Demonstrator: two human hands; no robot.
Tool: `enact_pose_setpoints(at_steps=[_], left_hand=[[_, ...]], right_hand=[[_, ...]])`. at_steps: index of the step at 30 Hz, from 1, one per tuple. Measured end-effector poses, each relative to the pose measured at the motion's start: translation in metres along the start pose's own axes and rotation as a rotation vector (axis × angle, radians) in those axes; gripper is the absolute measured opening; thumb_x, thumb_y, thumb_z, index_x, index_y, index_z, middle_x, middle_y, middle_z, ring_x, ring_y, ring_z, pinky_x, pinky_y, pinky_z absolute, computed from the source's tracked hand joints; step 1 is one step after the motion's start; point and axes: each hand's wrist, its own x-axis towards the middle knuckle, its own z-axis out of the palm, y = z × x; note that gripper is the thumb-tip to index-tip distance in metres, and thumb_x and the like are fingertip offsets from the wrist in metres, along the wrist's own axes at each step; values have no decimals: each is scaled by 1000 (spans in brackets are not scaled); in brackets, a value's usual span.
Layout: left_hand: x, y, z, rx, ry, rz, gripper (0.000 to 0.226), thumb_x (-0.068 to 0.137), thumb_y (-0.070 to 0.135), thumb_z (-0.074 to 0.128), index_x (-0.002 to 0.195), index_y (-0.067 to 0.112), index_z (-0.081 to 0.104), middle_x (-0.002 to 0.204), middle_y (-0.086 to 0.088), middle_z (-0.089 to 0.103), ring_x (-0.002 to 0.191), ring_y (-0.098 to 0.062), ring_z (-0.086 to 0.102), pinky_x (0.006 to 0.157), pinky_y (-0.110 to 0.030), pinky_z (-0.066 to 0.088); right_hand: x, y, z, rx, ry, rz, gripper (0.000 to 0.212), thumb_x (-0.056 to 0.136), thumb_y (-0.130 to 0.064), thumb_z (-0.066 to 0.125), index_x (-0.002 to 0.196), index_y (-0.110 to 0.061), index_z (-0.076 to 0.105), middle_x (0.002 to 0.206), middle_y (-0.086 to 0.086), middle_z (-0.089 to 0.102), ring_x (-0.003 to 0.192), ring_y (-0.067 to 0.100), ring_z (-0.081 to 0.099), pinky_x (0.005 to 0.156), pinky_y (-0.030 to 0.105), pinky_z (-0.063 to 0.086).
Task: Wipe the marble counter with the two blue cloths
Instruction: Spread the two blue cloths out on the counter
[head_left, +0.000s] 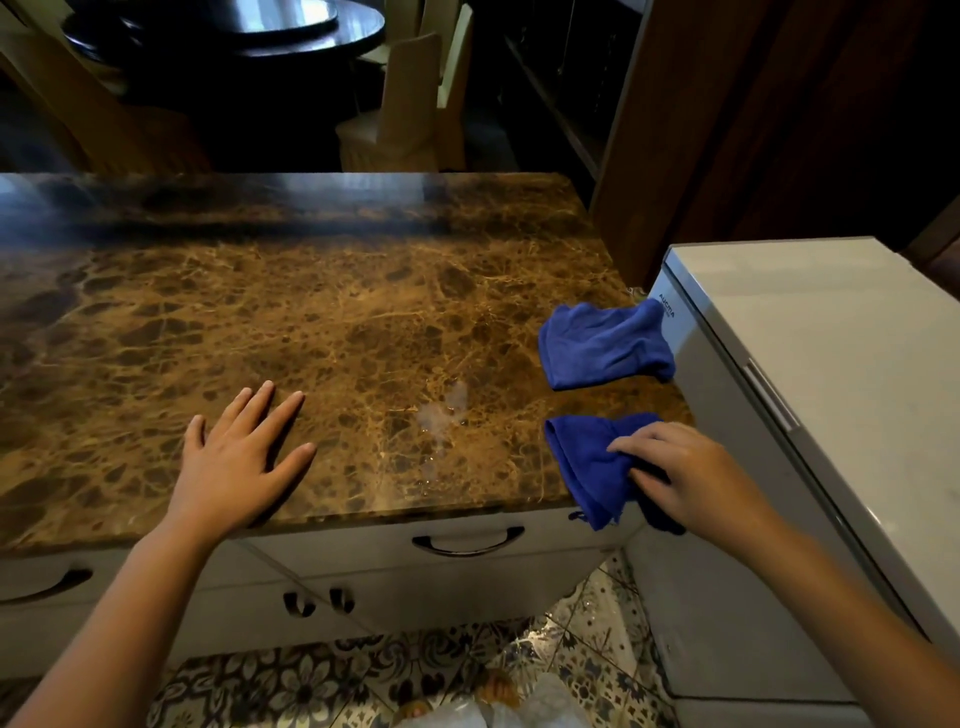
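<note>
- Right hand (685, 475) curls over the near blue cloth (587, 467) at the counter's front right corner, fingers bent and pinching the fabric against the stone; left hand (236, 462) lies flat and spread on the bare marble, holding nothing.
- Marble counter (311, 322), the largest thing here, is a polished brown slab with pale veining; it looks hard and slick, so a cloth should glide over it with little drag.
- White appliance (810, 374) stands just beside the counter's right edge, and the far blue cloth (605, 345) lies bunched near that edge, its corner close against the appliance.
- Both cloths look like soft, light microfibre that is limp and folds on itself. A flat palm pressed on the middle would likely spread one for wiping better than a pinch at the hem.
- Part of the near cloth hangs over the front edge, so it may slide off unless it is drawn inward.
- Pale smear (444, 410) with small droplets sits between the hands, nearer the cloths, and is probably the first patch to wipe.
</note>
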Motion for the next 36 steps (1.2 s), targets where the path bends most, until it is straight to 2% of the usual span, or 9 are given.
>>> enact_pose_setpoints(at_steps=[5,11,14,18,22,26,29,31,36], left_hand=[[-1,1,-1,-21,6,3,75,74,74,12,142,42,14,156,2,13,143,-15,3,112,-53,1],[-1,3,-2,-29,9,-8,74,75,73,13,142,43,16,156,2,13,143,-14,3,113,-53,1],[-1,3,-2,-36,15,-15,72,75,73,15,141,44,17,156,4,14,143,-13,3,113,-54,2],[-2,4,-2,-28,21,-28,70,76,71,17,141,44,17,156,5,14,143,-13,4,113,-53,2],[-1,4,-2,-21,30,-27,69,77,70,18,141,44,19,156,5,15,143,-13,5,113,-53,3],[-2,3,-2,-34,40,-25,68,77,70,20,141,44,19,156,5,16,143,-13,5,114,-53,3],[-2,2,-1,-31,45,-27,68,77,70,21,140,44,19,156,5,17,143,-13,5,114,-53,3],[-2,3,-2,-31,44,-27,68,77,69,20,140,44,20,156,5,17,143,-13,5,114,-53,3],[-1,4,-3,-28,45,-27,69,77,69,20,141,44,20,156,4,17,143,-14,6,114,-53,3]], right_hand=[[43,-26,-18,251,140,43,29,78,0,69,106,-8,67,96,8,68,87,0,52,79,3,36],[130,-60,-5,184,212,-24,29,83,-12,64,113,-13,62,101,11,63,96,25,57,80,39,47],[161,-68,29,87,58,5,29,86,-25,60,115,-21,59,105,7,56,101,23,52,72,37,44],[177,-70,71,35,-104,20,34,88,-34,57,120,-23,56,111,8,52,109,27,46,85,38,40],[177,-69,92,-117,-247,40,56,91,-55,35,142,-37,21,153,8,16,138,23,10,111,46,6],[184,-66,85,-165,-441,28,62,88,-64,25,143,-42,5,156,6,-3,140,20,-7,109,53,-8],[197,-65,71,-268,-297,-68,62,86,-68,25,141,-41,20,155,6,13,140,21,5,106,60,-5],[203,-63,73,-283,-213,-175,63,84,-70,22,141,-42,17,156,4,7,140,22,-1,106,61,-5],[204,-59,101,-186,-316,-145,74,72,-79,4,140,-49,1,156,1,0,140,24,-6,106,60,-7]])
